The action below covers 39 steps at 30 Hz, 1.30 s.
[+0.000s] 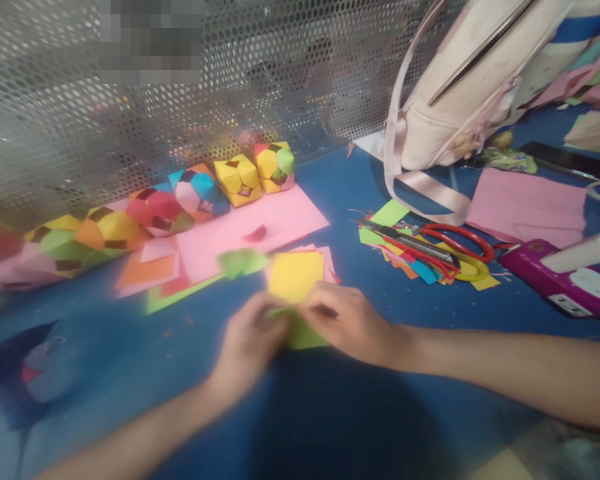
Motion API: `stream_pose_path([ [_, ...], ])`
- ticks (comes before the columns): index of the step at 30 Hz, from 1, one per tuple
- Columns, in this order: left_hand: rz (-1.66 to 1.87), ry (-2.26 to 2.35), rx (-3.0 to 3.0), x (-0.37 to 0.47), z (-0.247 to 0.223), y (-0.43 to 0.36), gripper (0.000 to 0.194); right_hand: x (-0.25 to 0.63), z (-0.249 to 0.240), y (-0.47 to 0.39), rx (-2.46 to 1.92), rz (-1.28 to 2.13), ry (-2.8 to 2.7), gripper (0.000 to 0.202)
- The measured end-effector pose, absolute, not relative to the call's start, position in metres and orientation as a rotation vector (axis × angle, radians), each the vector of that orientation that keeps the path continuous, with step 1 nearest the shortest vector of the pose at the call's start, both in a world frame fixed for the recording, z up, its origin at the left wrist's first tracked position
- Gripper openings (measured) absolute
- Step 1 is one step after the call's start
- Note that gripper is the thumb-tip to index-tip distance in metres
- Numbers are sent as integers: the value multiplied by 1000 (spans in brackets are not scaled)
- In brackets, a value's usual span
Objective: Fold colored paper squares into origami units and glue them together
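Between my two hands is a small sheet of green paper (pixel 307 337), its upper edge hidden under my fingers. My left hand (pixel 255 333) is blurred, with its fingers closed on the paper's left side. My right hand (pixel 355 323) pinches the same sheet from the right. Just beyond lies a yellow paper square (pixel 297 273) on top of some pink sheets. A folded green paper piece (pixel 243 262) rests to the left of it, on a large pink sheet (pixel 215 237).
Folded paper balls, such as a yellow one (pixel 239 180), line the perforated metal panel (pixel 310 87). Right of my hands lie red-handled scissors (pixel 460 241), a box cutter (pixel 413 243) and paper scraps. A purple device (pixel 555 277) and a pale bag (pixel 445 87) stand farther right.
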State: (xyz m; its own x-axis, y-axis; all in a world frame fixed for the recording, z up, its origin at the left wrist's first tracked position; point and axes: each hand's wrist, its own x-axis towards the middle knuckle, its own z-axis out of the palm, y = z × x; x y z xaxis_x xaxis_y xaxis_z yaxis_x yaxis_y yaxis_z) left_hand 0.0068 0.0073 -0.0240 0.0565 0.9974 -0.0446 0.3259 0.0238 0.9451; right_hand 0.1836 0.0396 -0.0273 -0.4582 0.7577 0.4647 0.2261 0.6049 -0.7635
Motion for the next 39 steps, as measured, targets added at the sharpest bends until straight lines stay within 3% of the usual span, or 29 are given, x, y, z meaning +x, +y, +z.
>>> stream_pose_path([
  [10,895,1552,1461,5,-17,6,22,186,-27,43,-852,859,-1898,16],
  [19,959,1284,1486,8,-28,4,3,193,-12,50,-554,484,-2165,13],
  [26,1090,1428,1245,11,-26,8,15,187,-19,43,-824,741,-1971,6],
  [34,881,1306,1401,14,-24,3,3,182,-22,42,-697,671,-1966,4],
  [39,912,1394,1305,15,-21,8,7,180,-29,40,-763,708,-1890,16],
])
